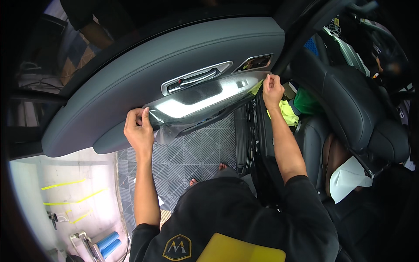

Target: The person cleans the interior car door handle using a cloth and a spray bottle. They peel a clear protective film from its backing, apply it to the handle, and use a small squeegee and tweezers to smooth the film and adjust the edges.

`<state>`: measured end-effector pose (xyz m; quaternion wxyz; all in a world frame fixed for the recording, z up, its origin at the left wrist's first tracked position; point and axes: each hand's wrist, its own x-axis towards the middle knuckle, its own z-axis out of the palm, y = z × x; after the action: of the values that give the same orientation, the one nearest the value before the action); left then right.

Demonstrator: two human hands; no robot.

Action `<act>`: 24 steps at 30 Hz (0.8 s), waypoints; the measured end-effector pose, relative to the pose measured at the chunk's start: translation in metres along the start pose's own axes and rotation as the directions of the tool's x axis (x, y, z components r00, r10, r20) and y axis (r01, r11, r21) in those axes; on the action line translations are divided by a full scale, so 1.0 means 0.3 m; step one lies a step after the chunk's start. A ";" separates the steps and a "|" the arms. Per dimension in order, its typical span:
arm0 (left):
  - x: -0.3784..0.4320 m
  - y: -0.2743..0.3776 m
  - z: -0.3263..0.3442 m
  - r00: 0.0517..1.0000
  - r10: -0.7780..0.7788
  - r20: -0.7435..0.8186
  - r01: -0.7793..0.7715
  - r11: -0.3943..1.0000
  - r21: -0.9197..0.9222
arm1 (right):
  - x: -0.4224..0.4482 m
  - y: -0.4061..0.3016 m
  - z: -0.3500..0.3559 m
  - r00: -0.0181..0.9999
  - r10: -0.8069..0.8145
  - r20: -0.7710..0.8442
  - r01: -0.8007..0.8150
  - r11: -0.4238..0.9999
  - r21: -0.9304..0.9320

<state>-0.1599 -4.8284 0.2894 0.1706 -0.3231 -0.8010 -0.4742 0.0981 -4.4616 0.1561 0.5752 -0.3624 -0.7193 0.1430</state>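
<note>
A car's grey door panel (183, 52) with a stitched upper edge spans the view before me. A sheet of clear film (167, 131) stretches along its glossy trim strip (190, 106), which reflects bright light. My left hand (140, 131) pinches the film's left end between thumb and fingers, and a loose flap hangs beside it. At the opposite end, my right hand (273, 92) pinches the film near a yellow-green tinted corner. Just above the strip sit the chrome-framed inner door handle (198, 78) and a glossy chrome-edged insert (255, 63).
Dark leather car seats (340, 101) stand to the right, with a bright yellow cloth (288, 113), a green cloth (307, 101) and a white sheet (350, 179). Patterned floor tiles (203, 147) lie below. Yellow tape strips (77, 202) mark a pale wall. A yellow flat object (242, 250) is at my chest.
</note>
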 end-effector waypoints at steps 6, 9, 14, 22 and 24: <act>-0.010 -0.016 0.000 0.999 -0.007 -0.032 0.007 1.000 -0.004 | -0.070 -0.160 0.040 0.903 0.430 0.007 -0.370 0.768 0.523; -0.017 -0.024 0.002 0.999 -0.008 -0.034 0.008 1.000 -0.003 | -0.176 -0.227 0.040 0.949 0.313 -0.039 -0.266 0.863 0.430; -0.001 -0.023 0.009 1.000 -0.025 -0.013 0.025 1.000 -0.007 | -0.183 -0.255 0.034 0.992 0.127 -0.010 -0.123 0.975 0.185; -0.017 -0.036 -0.024 0.999 -0.045 0.030 0.047 0.993 -0.107 | -0.187 -0.264 0.047 0.940 0.339 0.036 -0.337 0.909 0.247; -0.032 -0.001 -0.044 0.988 -0.114 0.101 0.141 0.936 -0.324 | -0.190 -0.223 0.065 0.970 0.240 -0.045 -0.230 0.961 0.156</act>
<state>-0.1535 -4.8434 0.2901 0.0505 -0.3136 -0.7357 -0.5982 0.0605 -4.5431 0.1509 0.6021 -0.4054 -0.6399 0.2523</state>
